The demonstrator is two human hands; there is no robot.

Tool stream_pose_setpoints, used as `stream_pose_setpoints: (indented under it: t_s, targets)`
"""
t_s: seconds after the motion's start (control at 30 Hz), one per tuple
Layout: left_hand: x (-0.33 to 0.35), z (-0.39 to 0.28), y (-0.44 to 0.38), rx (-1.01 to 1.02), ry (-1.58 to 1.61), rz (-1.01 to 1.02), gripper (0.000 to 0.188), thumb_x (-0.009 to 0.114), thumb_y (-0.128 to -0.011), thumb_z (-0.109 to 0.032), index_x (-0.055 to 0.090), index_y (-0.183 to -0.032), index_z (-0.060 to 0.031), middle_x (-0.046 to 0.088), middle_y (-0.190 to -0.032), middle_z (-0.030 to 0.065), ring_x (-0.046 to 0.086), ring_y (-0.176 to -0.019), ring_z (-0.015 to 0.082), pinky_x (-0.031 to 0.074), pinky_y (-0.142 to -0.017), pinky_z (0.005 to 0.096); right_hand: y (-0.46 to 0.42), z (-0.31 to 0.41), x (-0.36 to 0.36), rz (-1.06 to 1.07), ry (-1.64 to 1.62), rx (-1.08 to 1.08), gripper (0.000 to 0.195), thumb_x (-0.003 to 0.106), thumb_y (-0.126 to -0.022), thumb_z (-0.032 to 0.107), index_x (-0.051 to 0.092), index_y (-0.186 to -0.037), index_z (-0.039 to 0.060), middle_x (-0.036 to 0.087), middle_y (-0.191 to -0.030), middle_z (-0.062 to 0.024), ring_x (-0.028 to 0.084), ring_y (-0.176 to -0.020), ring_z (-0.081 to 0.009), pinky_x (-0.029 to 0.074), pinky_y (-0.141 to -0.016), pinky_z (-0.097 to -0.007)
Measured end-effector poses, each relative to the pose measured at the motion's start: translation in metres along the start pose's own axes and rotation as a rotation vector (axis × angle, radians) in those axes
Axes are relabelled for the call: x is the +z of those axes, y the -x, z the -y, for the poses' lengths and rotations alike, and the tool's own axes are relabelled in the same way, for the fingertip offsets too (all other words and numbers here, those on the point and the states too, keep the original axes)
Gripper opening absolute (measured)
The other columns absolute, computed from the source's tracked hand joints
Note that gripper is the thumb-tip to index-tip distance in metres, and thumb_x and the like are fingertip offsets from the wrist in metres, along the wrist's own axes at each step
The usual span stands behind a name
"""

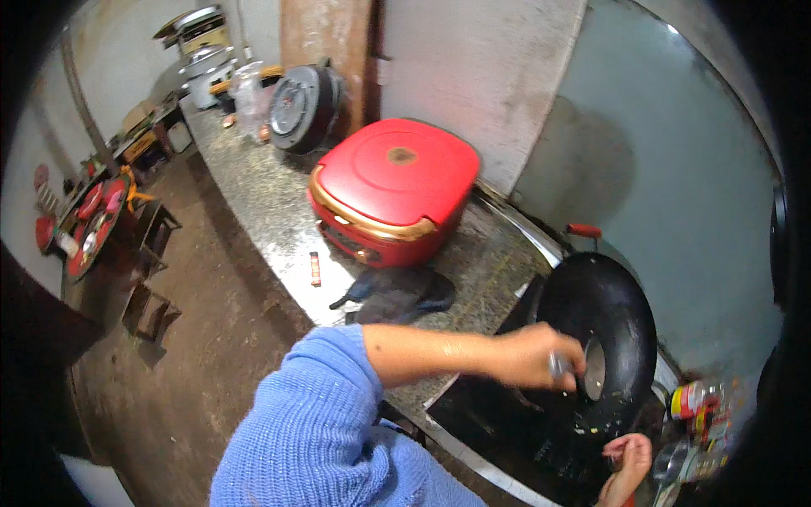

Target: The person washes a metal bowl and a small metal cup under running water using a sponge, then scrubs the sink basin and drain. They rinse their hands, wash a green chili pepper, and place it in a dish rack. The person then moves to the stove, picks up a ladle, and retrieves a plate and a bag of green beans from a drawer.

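My left hand (538,358), at the end of a bare forearm and a pushed-up blue knit sleeve, is a fist around a small metallic thing (560,365); blur hides what it is. It hovers over the near side of a dark wok (624,329). A pale oval patch shows in the wok's bottom, and a red handle (583,231) rises at its far side. Lower right, my right hand (630,457) has curled fingers beside the wok's near edge. A bit of orange-red shows below its wrist; whether it grips that is unclear. Light food scraps (586,429) dot the dark area between.
A red rice cooker (399,171) with gold trim stands on the speckled stone counter (253,190). Near it lie a dark cloth (396,296) and a small red tube (315,269). Bottles and jars (697,405) crowd the right. Wooden stools (149,317) stand on the floor.
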State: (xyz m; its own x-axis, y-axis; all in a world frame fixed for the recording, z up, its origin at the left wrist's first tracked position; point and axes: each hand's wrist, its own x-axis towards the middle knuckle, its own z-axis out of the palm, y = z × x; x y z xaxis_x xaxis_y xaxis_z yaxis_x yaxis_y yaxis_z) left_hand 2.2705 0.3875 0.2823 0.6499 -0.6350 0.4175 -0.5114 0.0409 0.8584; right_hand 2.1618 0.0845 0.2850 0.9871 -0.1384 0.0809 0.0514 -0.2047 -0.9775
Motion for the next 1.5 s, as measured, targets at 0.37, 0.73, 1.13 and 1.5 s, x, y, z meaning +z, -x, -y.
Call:
stream_pose_setpoints:
  t_s: [0.37, 0.73, 1.13, 1.5]
  targets:
    - [0.071, -0.013, 0.040, 0.396, -0.096, 0.329, 0.017, 0.048, -0.079, -0.016, 0.051, -0.090, -0.0031, 0.055, -0.082, 0.0180, 0.051, -0.072, 0.0353, 0.042, -0.062, 0.0418, 0.036, -0.019, 0.099, -0.025, -0.370, 0.496, 0.031, 0.041, -0.085, 0.021, 0.050, -0.104, -0.0013, 0.053, -0.100, -0.0103, 0.052, -0.091, -0.0183, 0.041, -0.078, -0.0270]
    - [0.011, 0.012, 0.077, 0.020, 0.046, 0.171, 0.012, 0.051, -0.068, -0.012, 0.058, -0.074, -0.0051, 0.059, -0.061, 0.0083, 0.058, -0.063, 0.0255, 0.044, -0.058, 0.0339, 0.032, 0.007, 0.123, -0.153, -0.581, 0.600, 0.013, 0.045, -0.084, 0.018, 0.045, -0.085, 0.0048, 0.030, -0.054, 0.0038, 0.025, -0.041, -0.0051, 0.023, -0.039, -0.0202]
    - [-0.065, 0.020, 0.133, -0.208, 0.101, 0.211, 0.017, 0.049, -0.077, -0.015, 0.053, -0.090, -0.0043, 0.058, -0.075, 0.0137, 0.056, -0.073, 0.0291, 0.042, -0.063, 0.0364, 0.033, -0.009, 0.144, -0.254, -0.799, 0.481, 0.028, 0.040, -0.086, 0.031, 0.047, -0.080, 0.0049, 0.035, -0.054, -0.0009, 0.035, -0.050, -0.0130, 0.031, -0.047, -0.0246]
    - [-0.070, 0.013, 0.240, -0.566, 0.042, -0.297, 0.020, 0.044, -0.082, -0.017, 0.053, -0.094, -0.0043, 0.060, -0.078, 0.0113, 0.058, -0.074, 0.0220, 0.043, -0.066, 0.0326, 0.077, -0.031, 0.253, 0.579, -0.215, 0.720, 0.017, 0.046, -0.085, 0.014, 0.051, -0.095, 0.0012, 0.053, -0.071, -0.0046, 0.051, -0.063, -0.0124, 0.044, -0.059, -0.0245]
